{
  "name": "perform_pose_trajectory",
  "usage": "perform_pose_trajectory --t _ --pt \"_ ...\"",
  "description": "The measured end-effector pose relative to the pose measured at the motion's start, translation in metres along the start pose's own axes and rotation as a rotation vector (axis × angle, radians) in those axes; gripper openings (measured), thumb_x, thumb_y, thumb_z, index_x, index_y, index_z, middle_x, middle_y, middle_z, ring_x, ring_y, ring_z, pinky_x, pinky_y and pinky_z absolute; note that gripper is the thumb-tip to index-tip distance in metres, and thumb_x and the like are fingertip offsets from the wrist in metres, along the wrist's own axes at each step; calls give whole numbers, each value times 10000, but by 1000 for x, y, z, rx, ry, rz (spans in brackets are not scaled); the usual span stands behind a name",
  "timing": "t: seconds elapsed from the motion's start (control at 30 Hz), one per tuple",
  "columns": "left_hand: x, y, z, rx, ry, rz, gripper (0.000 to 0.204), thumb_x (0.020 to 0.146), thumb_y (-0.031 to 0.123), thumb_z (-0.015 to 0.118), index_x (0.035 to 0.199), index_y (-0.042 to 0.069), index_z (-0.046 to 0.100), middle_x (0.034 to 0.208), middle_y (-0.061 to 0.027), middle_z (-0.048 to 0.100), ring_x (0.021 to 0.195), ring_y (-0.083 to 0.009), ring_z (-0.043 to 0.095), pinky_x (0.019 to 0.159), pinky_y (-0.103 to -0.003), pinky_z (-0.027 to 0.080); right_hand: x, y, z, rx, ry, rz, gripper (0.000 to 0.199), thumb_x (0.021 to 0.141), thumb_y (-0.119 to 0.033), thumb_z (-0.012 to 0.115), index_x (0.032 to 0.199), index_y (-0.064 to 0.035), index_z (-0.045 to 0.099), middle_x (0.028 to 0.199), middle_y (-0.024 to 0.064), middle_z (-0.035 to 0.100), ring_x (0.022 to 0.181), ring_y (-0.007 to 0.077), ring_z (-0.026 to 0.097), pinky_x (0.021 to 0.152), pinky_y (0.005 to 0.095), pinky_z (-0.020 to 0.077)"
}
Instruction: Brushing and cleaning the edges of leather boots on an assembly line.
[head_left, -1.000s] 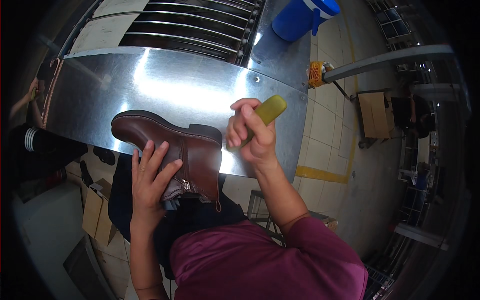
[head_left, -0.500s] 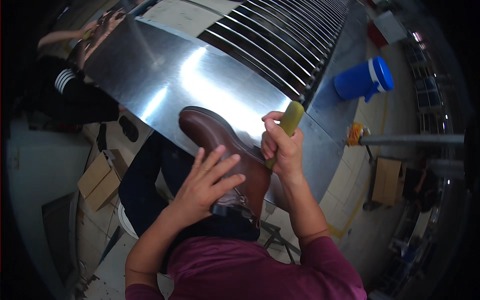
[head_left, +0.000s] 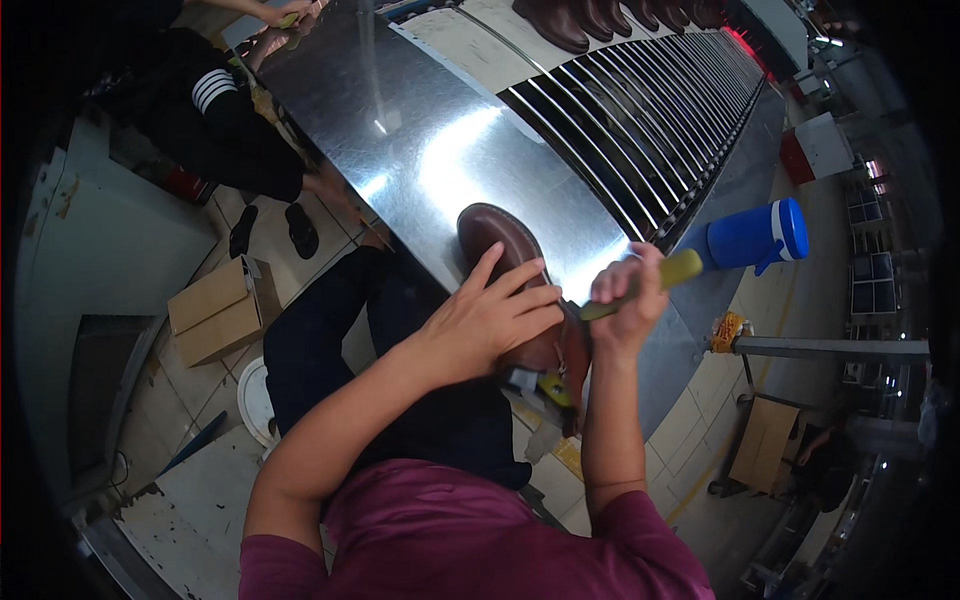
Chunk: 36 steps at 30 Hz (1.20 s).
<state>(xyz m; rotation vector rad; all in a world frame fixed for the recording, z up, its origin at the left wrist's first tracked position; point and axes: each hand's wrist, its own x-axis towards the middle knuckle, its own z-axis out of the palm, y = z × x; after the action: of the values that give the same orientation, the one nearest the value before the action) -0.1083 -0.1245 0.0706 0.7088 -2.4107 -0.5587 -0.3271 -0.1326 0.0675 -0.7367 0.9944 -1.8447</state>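
A brown leather ankle boot (head_left: 500,237) lies across the near edge of the shiny metal table, its toe pointing away from me. My left hand (head_left: 490,318) rests over the boot's upper with the fingers spread and laid flat on the leather. In my closed right hand (head_left: 628,300) is an olive-green stick-shaped tool (head_left: 682,268). The tool's lower end is beside the boot's sole edge; whether they touch I cannot tell. Under the boot's heel end, something yellow-green (head_left: 553,388) shows in part.
Beyond the metal table (head_left: 400,120) runs a rack of metal rollers (head_left: 640,120), with several brown boots (head_left: 560,25) behind. A blue jug (head_left: 757,236) stands to the right. On the floor at left is a cardboard box (head_left: 215,312). A co-worker's striped sleeve (head_left: 213,90) appears at far left.
The view has shifted, bringing the far boots into sight. My left hand has slid along the boot toward its toe. The tool in my right hand has tipped from steep to flatter.
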Motion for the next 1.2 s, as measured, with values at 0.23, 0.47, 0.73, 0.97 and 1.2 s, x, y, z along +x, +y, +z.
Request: perform_pose_trajectory --t 0.23,0.47,0.73,0.97,1.2 --pt "-36 37 -17 62 88 -63 521 603 220 909 1046 45 698 973 -58 725 1086 -288 674 1189 -608 320 -25 -42 -63 57 235 -18 363 1058 -329 570 1197 6 565 606 2 434 517 118 483 482 287 429" --pt "-135 46 46 -337 340 -398 725 655 311 982 1230 37 637 1145 -139 715 1099 -291 702 1036 -493 519 -55 -7 -38 -53 139 220 325 972 -184 642 1217 30 638 616 13 470 628 201 642 675 365 552" --pt "-108 27 33 -427 -57 -472 710 733 218 929 1344 49 609 1211 -173 712 1063 -291 738 905 -366 597 -36 9 -38 276 -70 395 331 1020 -181 637 1261 36 571 585 1 418 504 144 513 517 308 434" --pt "-122 34 70 -196 216 -354 317 926 -15 661 1240 20 629 1215 -238 706 1037 -384 730 913 -448 597 -38 34 -55 465 -134 383 390 1122 -357 395 1151 -32 608 561 -13 376 448 115 389 447 287 363" --pt "-120 31 71 -160 210 -320 331 940 5 655 1261 51 584 1193 -250 706 1025 -385 730 907 -463 601 -36 48 -54 669 -51 452 398 1116 -362 422 957 -56 620 545 -8 391 423 119 369 431 294 349"
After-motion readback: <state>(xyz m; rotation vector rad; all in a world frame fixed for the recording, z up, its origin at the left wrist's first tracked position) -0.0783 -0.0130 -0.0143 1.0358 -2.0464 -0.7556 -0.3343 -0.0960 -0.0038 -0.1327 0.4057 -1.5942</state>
